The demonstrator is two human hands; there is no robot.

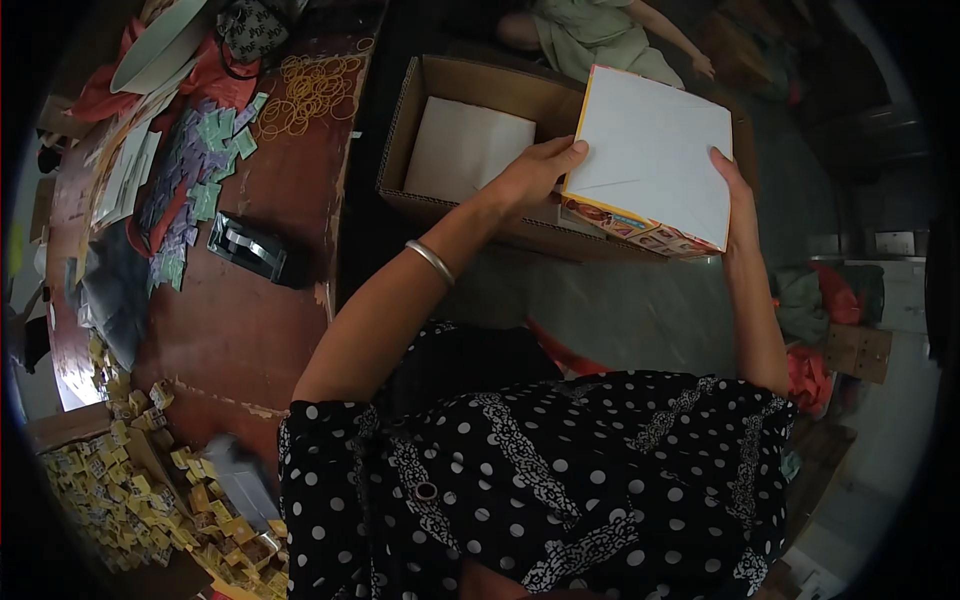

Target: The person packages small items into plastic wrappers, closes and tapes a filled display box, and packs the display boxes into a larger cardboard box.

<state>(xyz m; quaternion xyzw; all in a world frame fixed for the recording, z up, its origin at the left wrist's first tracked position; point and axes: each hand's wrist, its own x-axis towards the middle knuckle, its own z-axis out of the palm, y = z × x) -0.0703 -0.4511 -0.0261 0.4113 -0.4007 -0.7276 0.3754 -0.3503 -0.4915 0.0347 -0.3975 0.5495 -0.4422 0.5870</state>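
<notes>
Between my two hands is a flat box [655, 150] with a plain white face turned up and colourful printed sides in yellow and red. My left hand [540, 172] grips its left edge, thumb on the white face. On the opposite edge, my right hand [735, 195] holds it with the thumb on top; the other fingers are hidden beneath. The held box is over the right part of an open cardboard carton [395, 135]. Inside that carton, at the left, lies another white-faced box [470, 148].
The reddish-brown table [290, 180] on the left bears a tape dispenser [247, 248], yellow rubber bands [310, 92] and green and purple packets [205, 150]. Many small yellow boxes [120, 490] are heaped at lower left. Another person [600, 35] sits beyond the carton.
</notes>
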